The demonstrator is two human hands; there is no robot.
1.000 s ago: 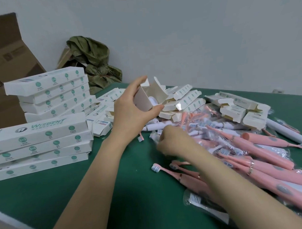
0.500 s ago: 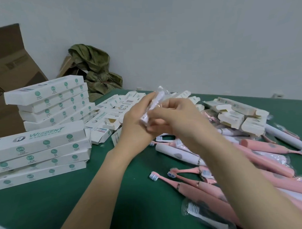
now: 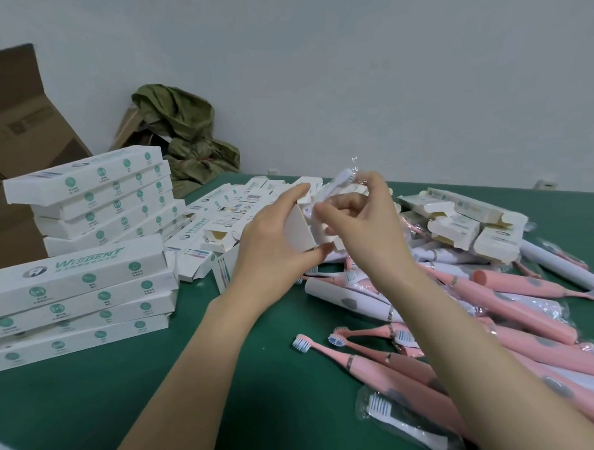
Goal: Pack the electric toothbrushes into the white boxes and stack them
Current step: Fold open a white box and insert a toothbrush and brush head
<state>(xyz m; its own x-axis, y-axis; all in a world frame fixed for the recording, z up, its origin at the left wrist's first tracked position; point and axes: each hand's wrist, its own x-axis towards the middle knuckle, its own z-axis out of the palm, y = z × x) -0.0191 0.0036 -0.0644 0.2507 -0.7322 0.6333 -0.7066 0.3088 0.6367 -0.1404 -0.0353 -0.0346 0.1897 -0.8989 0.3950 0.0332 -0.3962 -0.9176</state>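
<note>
Head view, green table. Closed white boxes stand at the left in two stacks: the near stack is four high, and the far stack is at least four, its lower ones partly hidden. Between the stacks and the hands lies a litter of loose boxes, some with end flaps open; overlap prevents a count. Right of the hands are more open-ended boxes, heaped, at least four. The toothbrush pile at the right is mostly pink with a few white ones, several in clear wrap, too tangled to count. The left hand is raised over the table, fingers and thumb curled round one open box with its mouth turned toward the right hand. The right hand pinches a wrapped white toothbrush, whose lower part runs into the box mouth while its head stands clear above; depth inside cannot be told. At the back left are a brown carton and a bundle of olive cloth.
</note>
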